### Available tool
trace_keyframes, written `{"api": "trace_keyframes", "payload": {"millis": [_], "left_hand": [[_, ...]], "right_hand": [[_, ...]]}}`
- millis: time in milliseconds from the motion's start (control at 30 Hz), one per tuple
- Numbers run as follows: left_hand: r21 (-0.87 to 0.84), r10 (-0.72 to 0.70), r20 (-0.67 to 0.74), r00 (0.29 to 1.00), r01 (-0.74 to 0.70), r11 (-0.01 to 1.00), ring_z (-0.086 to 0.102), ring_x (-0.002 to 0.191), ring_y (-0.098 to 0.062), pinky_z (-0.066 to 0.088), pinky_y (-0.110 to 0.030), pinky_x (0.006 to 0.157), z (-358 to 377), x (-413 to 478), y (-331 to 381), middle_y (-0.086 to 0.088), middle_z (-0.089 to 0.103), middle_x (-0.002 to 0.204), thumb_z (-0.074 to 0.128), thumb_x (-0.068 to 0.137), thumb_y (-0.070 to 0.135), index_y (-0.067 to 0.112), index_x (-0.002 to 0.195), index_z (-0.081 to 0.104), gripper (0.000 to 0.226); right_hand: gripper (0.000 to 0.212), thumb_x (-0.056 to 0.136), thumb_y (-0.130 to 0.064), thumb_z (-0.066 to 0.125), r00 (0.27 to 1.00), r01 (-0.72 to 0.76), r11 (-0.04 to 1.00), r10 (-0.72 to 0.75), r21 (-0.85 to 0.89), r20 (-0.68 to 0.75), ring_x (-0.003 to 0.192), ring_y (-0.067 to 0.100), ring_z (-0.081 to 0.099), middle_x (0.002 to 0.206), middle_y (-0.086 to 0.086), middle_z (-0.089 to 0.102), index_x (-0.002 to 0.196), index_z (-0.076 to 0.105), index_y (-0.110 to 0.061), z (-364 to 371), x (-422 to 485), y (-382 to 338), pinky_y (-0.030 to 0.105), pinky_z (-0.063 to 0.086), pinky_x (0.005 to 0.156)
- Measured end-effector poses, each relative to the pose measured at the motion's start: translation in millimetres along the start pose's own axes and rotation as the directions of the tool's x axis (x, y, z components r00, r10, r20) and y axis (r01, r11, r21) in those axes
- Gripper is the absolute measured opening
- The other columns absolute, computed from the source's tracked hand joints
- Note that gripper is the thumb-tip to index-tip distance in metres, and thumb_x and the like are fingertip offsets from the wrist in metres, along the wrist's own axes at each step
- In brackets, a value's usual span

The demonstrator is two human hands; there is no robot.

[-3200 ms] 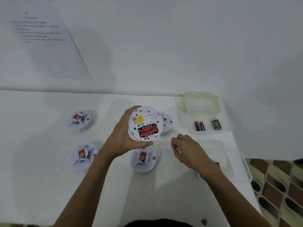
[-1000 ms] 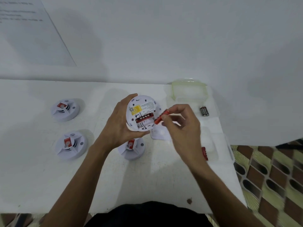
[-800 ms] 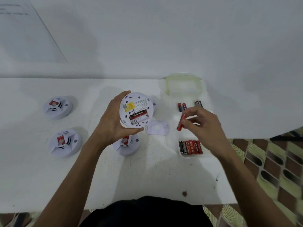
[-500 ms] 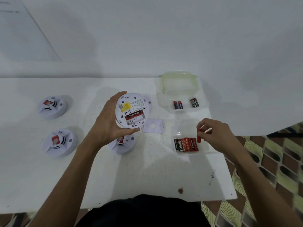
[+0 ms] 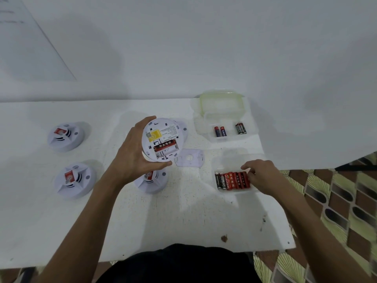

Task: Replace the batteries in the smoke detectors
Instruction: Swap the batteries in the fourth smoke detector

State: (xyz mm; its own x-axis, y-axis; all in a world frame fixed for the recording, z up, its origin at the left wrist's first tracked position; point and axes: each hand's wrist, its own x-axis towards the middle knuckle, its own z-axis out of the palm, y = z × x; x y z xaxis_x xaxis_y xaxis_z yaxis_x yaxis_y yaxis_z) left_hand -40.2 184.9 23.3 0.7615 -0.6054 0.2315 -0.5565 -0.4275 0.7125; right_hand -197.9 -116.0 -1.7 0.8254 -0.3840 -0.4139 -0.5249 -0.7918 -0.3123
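Across the lower half of the view, the white table (image 5: pixel 183 217) runs from the left frame edge to its right edge, beyond which lies a patterned floor (image 5: pixel 336 201). Its back edge meets a white wall (image 5: pixel 204 48). Broad bare tabletop lies between the two forearms and toward the near left corner.

Above the table's middle, the left hand (image 5: pixel 132 160) holds the open detector (image 5: pixel 161 139) off the surface, fingers and thumb curled round its rim, its back facing the camera. One red battery (image 5: pixel 165 145) sits in its bay, with an unfilled slot below it.

The right hand (image 5: pixel 263 176) reaches to the near tray (image 5: pixel 234 192), close to the table's right edge. Its curled fingertips meet the right end of the battery row (image 5: pixel 232 180); whether they pinch the last cell or only rest on it, I cannot tell.

Four more units sit face up: the far-left detector (image 5: pixel 65 136), the near-left detector (image 5: pixel 74 180), the centre detector (image 5: pixel 152 180) under the left wrist, and the rear detector (image 5: pixel 181 127), mostly hidden behind the lifted one.

At the back right corner, the far tray (image 5: pixel 228 137) holds four loose batteries (image 5: pixel 220 131), its lid (image 5: pixel 221 103) lying just behind it.

Between the lifted unit and the near tray lies the clear cover plate (image 5: pixel 189 158), flat, touching neither.
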Motion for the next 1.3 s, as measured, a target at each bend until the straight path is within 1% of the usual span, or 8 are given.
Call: {"api": "trace_keyframes", "payload": {"millis": [167,300,433,533,767,933,1167,1300], "left_hand": [[0.009,-0.022,0.011,1.000,0.022,1.000,0.040,0.126,-0.009,0.038,-0.035,0.105,0.4,-1.7,-3.4,0.029,0.034,0.132,0.075,0.054,0.060,0.030,0.140,0.028,0.103],[-0.035,-0.015,0.011,1.000,0.016,0.999,0.042,0.125,-0.005,0.039,-0.031,0.102,0.2,-2.3,-1.5,0.034,0.031,0.132,0.076,0.054,0.060,0.034,0.140,0.026,0.103],[-0.078,-0.017,0.019,1.000,0.018,0.997,0.044,0.125,-0.005,0.042,-0.032,0.102,-0.4,-2.6,-0.2,0.017,0.040,0.136,0.078,0.053,0.059,0.033,0.141,0.026,0.105],[-0.126,-0.005,0.039,0.999,0.010,0.992,0.046,0.122,0.000,0.043,-0.022,0.098,-3.6,-2.9,5.4,0.024,0.040,0.134,0.079,0.055,0.056,0.040,0.137,0.025,0.100],[-0.190,0.046,0.053,0.998,-0.035,0.981,0.043,0.122,0.005,0.035,-0.007,0.095,-7.1,-3.4,14.1,0.040,0.034,0.129,0.078,0.059,0.052,0.049,0.133,0.025,0.091],[-0.179,0.076,0.060,0.995,-0.064,0.982,0.038,0.126,0.007,0.031,-0.010,0.103,-8.3,-5.3,16.4,0.041,0.032,0.133,0.076,0.061,0.056,0.058,0.132,0.022,0.089],[-0.183,0.133,0.102,0.986,-0.113,0.977,0.031,0.129,0.012,0.024,-0.010,0.107,-6.4,-6.8,16.0,0.044,0.027,0.137,0.062,0.070,0.071,0.060,0.135,0.019,0.078],[-0.206,0.164,0.097,0.982,-0.142,0.968,0.034,0.123,0.019,0.028,-0.003,0.099,-5.9,-3.9,26.7,0.047,0.031,0.132,0.071,0.072,0.048,0.061,0.132,0.022,0.078]], "right_hand": [[0.034,0.098,-0.004,0.043,0.999,0.025,0.999,-0.024,0.048,-0.028,0.090,0.025,0.068,0.116,0.013,0.066,0.122,0.063,-0.016,-16.3,-4.3,-0.3,0.035,0.055,0.081],[0.023,0.097,-0.011,0.050,0.962,0.202,0.971,-0.173,0.125,-0.209,0.060,0.016,0.063,0.079,0.006,0.070,0.111,0.067,-0.019,-28.8,-10.3,-24.0,0.013,0.044,0.053],[0.019,0.094,-0.011,0.058,0.828,0.512,0.827,-0.402,0.234,-0.390,0.078,0.008,0.064,0.092,-0.003,0.067,0.106,0.069,-0.020,-29.7,-20.6,-77.1,0.021,0.054,0.071],[0.019,0.093,-0.012,0.060,0.664,0.708,0.695,-0.598,0.122,-0.449,0.084,0.009,0.058,0.098,-0.002,0.061,0.108,0.069,-0.019,-22.6,-22.4,-111.1,0.021,0.049,0.076],[0.018,0.091,-0.014,0.061,0.451,0.835,0.523,-0.827,-0.168,-0.335,0.085,0.018,0.044,0.094,0.003,0.053,0.105,0.071,-0.021,-15.7,-13.5,-150.4,0.034,0.044,0.070],[0.020,0.088,-0.014,0.062,0.416,0.837,0.483,-0.867,-0.256,-0.274,0.081,0.022,0.044,0.093,0.003,0.049,0.104,0.068,-0.025,-15.5,-9.5,-160.5,0.041,0.044,0.068],[0.019,0.086,-0.020,0.052,0.337,0.824,0.362,-0.931,-0.436,-0.138,0.076,0.020,0.042,0.095,0.005,0.048,0.101,0.059,-0.029,-21.5,-0.9,-164.6,0.032,0.034,0.062],[0.017,0.081,-0.019,0.048,0.312,0.855,0.328,-0.944,-0.401,-0.108,0.075,0.015,0.030,0.093,0.005,0.046,0.095,0.052,-0.028,-22.3,6.5,-165.3,0.031,0.030,0.060]]}}
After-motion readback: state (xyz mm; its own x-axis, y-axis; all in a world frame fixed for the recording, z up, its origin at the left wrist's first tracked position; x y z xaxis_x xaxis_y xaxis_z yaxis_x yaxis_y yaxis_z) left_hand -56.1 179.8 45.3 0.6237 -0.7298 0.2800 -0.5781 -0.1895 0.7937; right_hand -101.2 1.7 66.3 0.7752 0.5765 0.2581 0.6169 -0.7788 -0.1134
